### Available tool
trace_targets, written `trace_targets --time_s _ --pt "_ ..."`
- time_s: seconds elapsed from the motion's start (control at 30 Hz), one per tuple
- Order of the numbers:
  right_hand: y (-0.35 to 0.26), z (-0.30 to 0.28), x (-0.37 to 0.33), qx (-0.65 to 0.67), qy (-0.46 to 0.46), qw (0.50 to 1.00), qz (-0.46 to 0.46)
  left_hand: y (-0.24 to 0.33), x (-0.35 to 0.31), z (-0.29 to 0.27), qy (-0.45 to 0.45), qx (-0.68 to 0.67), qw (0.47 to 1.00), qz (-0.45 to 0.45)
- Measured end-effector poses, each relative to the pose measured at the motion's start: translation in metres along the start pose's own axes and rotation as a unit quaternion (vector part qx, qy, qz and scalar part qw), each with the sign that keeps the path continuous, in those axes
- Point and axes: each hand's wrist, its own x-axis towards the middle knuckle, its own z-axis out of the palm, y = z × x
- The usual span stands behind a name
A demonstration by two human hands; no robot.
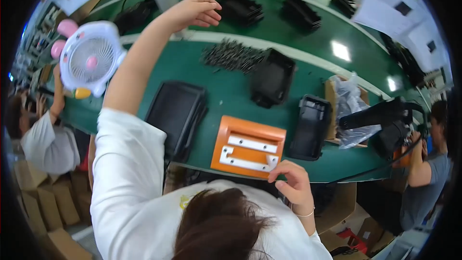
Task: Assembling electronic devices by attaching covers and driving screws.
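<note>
My left hand (199, 12) reaches far out over the table's back rail, with nothing visible in its loosely parted fingers. Nearest to it is a black plastic housing (240, 8) on the green belt behind. My right hand (294, 183) hovers at the near right corner of an orange fixture block (223, 132), fingers loosely bent and thumb apart. Whether its fingertips touch the block I cannot tell. White strips with dark holes (248, 160) lie in the block. An open black housing (273, 79) stands beyond it, next to a pile of small dark parts (231, 55).
Left lies a large black tray-like cover (175, 110); right, a black box shell (310, 127). A cardboard box with clear plastic bags (353, 110) stands farther right. A white and pink fan (91, 60) is beside my left arm. Co-workers (426, 163) sit at both sides.
</note>
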Motion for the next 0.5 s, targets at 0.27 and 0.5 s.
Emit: trace_targets --time_s 0.27,0.5 --pt "-0.005 0.026 0.040 -0.027 -0.021 0.999 -0.032 -0.037 -0.296 0.072 0.028 0.566 0.797 -0.209" --pt "-0.014 0.108 0.112 -0.323 -0.119 0.906 -0.245 -0.088 -0.314 0.088 0.180 0.452 0.873 -0.036"
